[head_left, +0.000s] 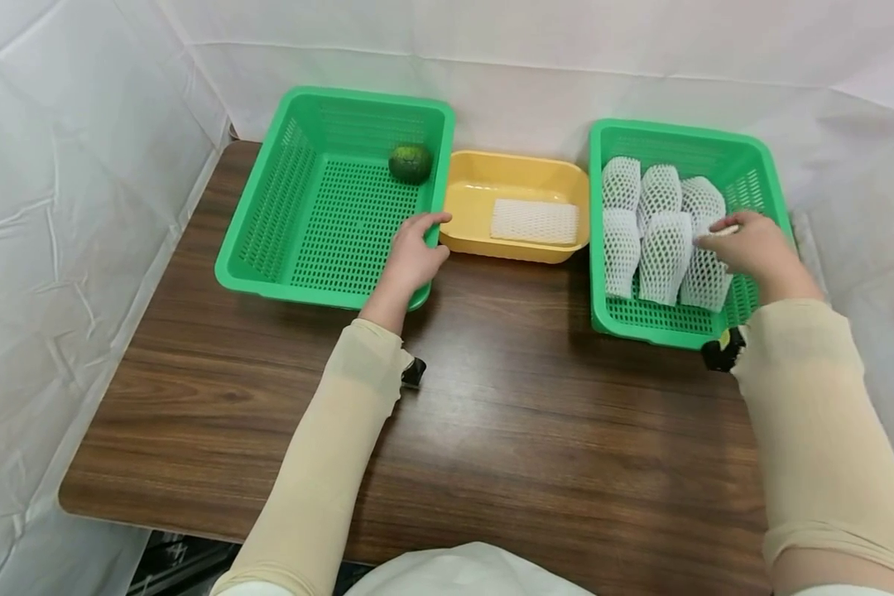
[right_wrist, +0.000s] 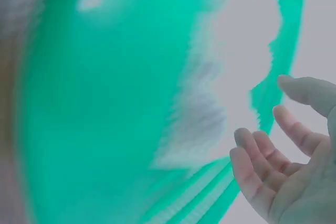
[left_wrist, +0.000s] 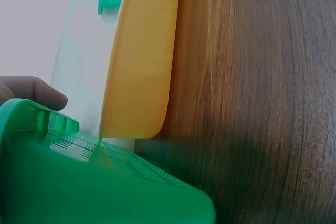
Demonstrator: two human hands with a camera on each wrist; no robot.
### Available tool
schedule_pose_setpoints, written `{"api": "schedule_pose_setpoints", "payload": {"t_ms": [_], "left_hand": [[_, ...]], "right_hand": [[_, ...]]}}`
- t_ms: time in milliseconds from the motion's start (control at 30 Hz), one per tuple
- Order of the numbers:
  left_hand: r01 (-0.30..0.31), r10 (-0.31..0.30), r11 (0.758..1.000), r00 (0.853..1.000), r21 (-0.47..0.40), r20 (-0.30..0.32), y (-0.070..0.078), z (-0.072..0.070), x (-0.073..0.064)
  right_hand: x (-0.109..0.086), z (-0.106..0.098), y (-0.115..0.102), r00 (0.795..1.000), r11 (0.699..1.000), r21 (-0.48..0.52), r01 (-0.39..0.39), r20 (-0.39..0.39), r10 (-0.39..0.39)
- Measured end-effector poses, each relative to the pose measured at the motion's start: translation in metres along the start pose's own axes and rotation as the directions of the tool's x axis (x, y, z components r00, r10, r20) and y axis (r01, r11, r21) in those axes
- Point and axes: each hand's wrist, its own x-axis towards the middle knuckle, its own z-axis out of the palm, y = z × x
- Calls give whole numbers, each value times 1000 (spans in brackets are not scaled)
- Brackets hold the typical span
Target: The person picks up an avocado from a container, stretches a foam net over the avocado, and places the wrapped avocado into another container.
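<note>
My left hand is at the right rim of the left green basket, its index finger and thumb reaching over the edge. In the left wrist view one finger shows just above that rim. A dark green avocado lies in this basket's far right corner. Over the right green basket hovers my right hand. The right wrist view shows its fingers loosely bent and apart, with nothing between them. Beneath it, several fruit-sized pieces in white foam net sleeves lie in two rows.
Between the baskets stands a yellow plastic tray holding flat white foam net sleeves. All three containers are on a dark wooden table. White sheeting hangs behind and at both sides.
</note>
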Motion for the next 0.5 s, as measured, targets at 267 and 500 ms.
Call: {"api": "schedule_pose_setpoints", "payload": {"t_ms": [267, 500], "left_hand": [[2, -2, 1000, 1000, -5, -16, -2, -4, 0], [5, -5, 1000, 1000, -11, -8, -1, -2, 0]], "right_hand": [[-4, 42, -86, 998, 946, 321, 42, 39, -58], [6, 91, -107, 997, 902, 427, 53, -81, -21]]}}
